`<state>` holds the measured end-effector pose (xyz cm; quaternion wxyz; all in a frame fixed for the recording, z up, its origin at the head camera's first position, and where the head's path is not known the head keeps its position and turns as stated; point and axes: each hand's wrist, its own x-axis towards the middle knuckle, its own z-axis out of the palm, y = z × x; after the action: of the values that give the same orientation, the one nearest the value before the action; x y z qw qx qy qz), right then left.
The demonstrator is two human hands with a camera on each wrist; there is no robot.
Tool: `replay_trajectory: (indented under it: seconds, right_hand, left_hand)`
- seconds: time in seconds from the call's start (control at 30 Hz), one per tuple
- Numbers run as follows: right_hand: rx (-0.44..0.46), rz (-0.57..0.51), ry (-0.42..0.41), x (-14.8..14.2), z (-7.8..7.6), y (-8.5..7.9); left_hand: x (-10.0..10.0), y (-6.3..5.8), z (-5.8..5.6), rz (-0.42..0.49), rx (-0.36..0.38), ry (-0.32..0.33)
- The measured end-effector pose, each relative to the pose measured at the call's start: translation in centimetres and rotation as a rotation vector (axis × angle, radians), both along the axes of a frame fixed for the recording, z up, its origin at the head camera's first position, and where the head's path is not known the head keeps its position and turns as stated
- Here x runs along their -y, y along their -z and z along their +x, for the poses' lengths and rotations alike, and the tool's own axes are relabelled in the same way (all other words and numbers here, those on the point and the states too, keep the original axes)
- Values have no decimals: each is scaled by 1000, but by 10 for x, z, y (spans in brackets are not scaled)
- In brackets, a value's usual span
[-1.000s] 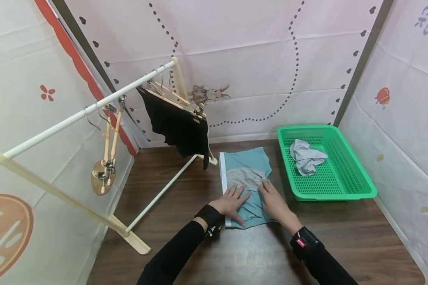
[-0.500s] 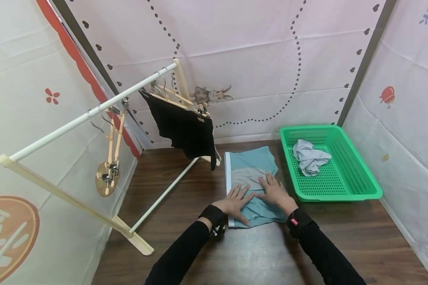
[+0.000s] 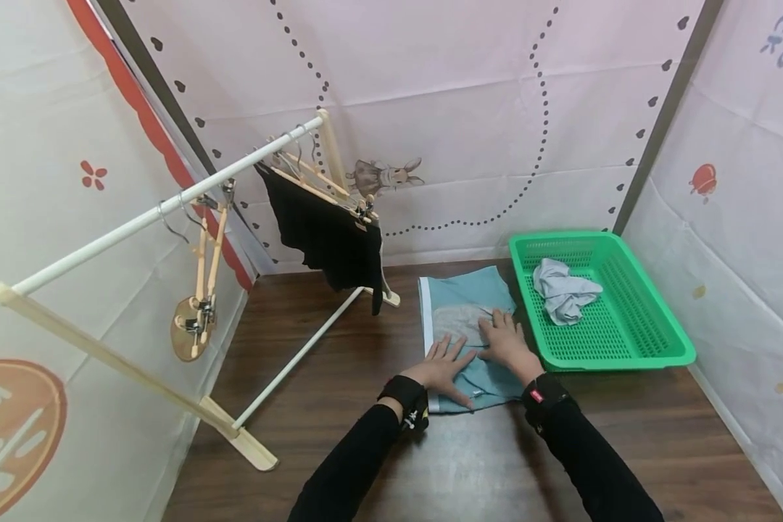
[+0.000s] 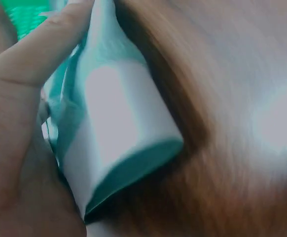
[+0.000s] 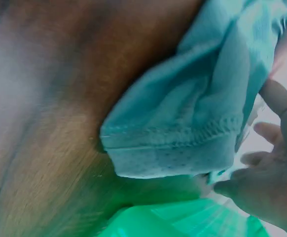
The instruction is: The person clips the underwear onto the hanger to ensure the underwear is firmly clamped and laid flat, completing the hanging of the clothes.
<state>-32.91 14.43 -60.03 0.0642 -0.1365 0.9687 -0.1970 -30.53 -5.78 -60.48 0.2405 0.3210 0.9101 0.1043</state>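
Note:
A pair of teal shorts (image 3: 476, 288) with a white waistband and a grey panel lies flat on the wooden surface, waistband to the left. My left hand (image 3: 442, 370) rests on the lower left of the cloth with its fingers spread. Just to its right, my right hand (image 3: 510, 344) lies on the shorts beside the grey panel, fingers apart. In the left wrist view the end of the waistband (image 4: 111, 111) curves up beside my thumb. The right wrist view shows a stitched leg hem (image 5: 175, 153) next to my fingers.
To the right stands a green basket (image 3: 652, 304) holding a crumpled grey cloth (image 3: 564, 290). On the left is a white rail rack (image 3: 163, 209) with black garments (image 3: 326, 232) on clip hangers and bare wooden hangers (image 3: 207, 268). Printed fabric walls enclose the surface.
The shorts have slid a little to the right, closer to the basket, and both hands have moved right with them. Basket, rack and hung garments stay in place.

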Motion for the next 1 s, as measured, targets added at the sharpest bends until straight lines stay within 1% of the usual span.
replay_trajectory:
  seconds: [0.07, 0.1, 0.13, 0.17, 0.2, 0.23, 0.3, 0.33, 0.4, 0.47, 0.5, 0.57, 0.6, 0.63, 0.7, 0.77, 0.83, 0.93, 0.97, 1.0]
  right_hand:
    - [-103, -26, -25, 4, 10, 2]
    - [-147, -41, -41, 6, 15, 2]
    - [-169, -58, -50, 8, 19, 3]
    - [-176, -70, -58, 9, 23, 3]
    - [-169, -77, -63, 11, 27, 4]
    - [-122, -75, -55, 14, 32, -3]
    - [-72, -49, -52, 16, 38, -2]
    - [-43, -38, -47, 16, 39, -2]
    - [-13, -22, -47, 16, 41, 0]
    - [-1, -22, -49, 14, 42, 2]
    - [3, -27, -50, 13, 42, 2]
    - [3, -33, -56, 14, 41, 2]
    - [-7, -31, -63, 15, 41, 2]
    - [-25, -31, -74, 16, 42, 2]
    - [-67, -33, -102, 20, 44, -1]
    - [-110, -35, -131, 25, 47, -4]
    - [-129, -48, -152, 30, 51, -10]
    - [-117, -48, -177, 43, 55, -22]
    - [-111, -52, -189, 47, 57, -27]
    - [-102, -57, -203, 53, 58, -33]
  left_hand:
    - [2, -1, 0, 135, 10, -40]
    - [3, -2, -1, 227, 23, -76]
    - [4, -2, -2, 327, 42, -125]
    - [5, -3, -2, 434, 59, -188]
    - [7, -5, -3, 547, 82, -253]
    - [9, -7, -2, 654, 102, -321]
    - [15, -10, 0, 821, 135, -456]
    - [19, -11, 2, 877, 139, -518]
    - [32, -15, 10, 946, 116, -592]
    - [48, -18, 21, 963, 45, -633]
    - [58, -20, 27, 972, 2, -640]
    - [83, -26, 40, 966, -115, -676]
    - [97, -30, 48, 968, -163, -708]
    - [111, -33, 57, 974, -229, -738]
    - [142, -40, 75, 1007, -347, -812]
    - [172, -47, 95, 1026, -460, -907]
    - [198, -54, 115, 1029, -572, -996]
    - [227, -64, 142, 994, -737, -1146]
    - [235, -68, 150, 998, -796, -1200]
    - [242, -71, 157, 1022, -854, -1248]
